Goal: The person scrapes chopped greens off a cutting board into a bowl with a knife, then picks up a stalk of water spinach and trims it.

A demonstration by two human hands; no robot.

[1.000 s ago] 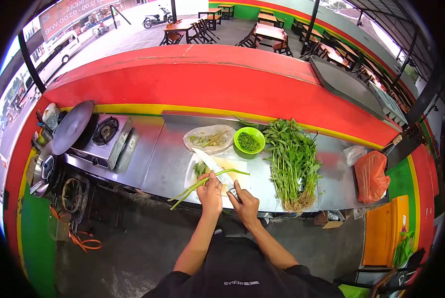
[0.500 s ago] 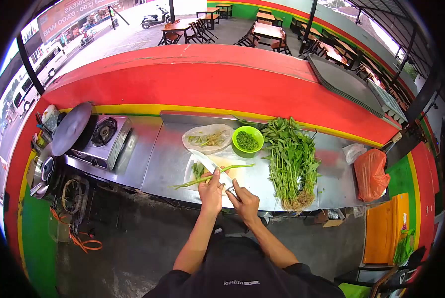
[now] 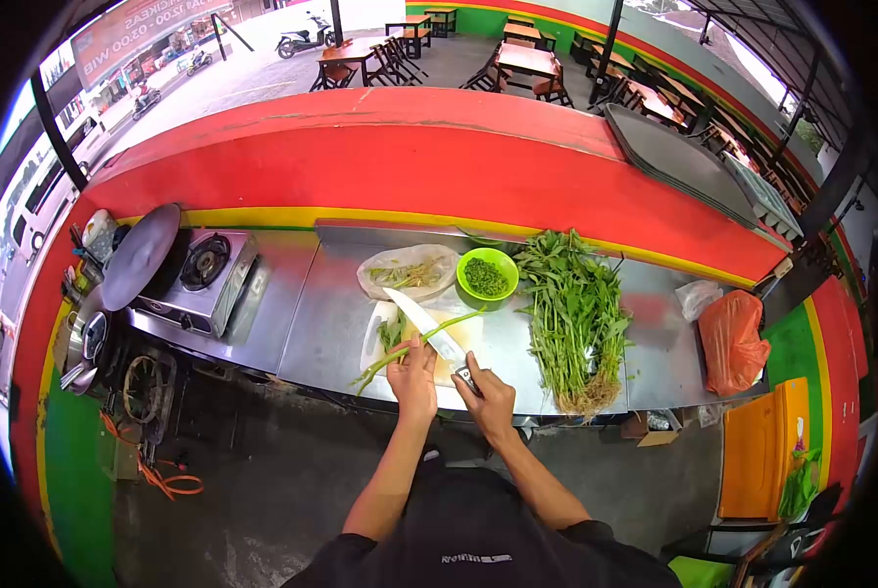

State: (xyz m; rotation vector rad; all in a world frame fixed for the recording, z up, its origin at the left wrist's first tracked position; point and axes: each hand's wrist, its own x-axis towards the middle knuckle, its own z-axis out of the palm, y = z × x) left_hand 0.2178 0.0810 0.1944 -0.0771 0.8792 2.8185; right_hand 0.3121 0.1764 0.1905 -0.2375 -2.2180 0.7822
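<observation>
My left hand (image 3: 413,378) is closed around a long green vegetable stem (image 3: 447,323), which slants up to the right over the cutting board. In my right hand (image 3: 488,397) is the handle of a kitchen knife (image 3: 425,325), its wide blade pointing up and left and crossing the stem. Under both hands lies a pale cutting board (image 3: 471,338), partly hidden. Some cut greens (image 3: 392,331) rest at its left side. Behind the board stand a clear plastic bag (image 3: 382,265) with plant scraps and a lime-green bowl (image 3: 488,253) of chopped greens.
A large bunch of leafy greens with roots (image 3: 576,333) lies to the right on the steel counter (image 3: 307,338). Farther right sits an orange plastic bag (image 3: 731,333). A gas stove (image 3: 199,279) with a big lid (image 3: 143,257) beside it stands left. A red wall (image 3: 380,162) borders the back.
The knife blade has swung to a steeper angle and shifted slightly left at the tip. The stem has tilted more, its right end higher and its left end lower.
</observation>
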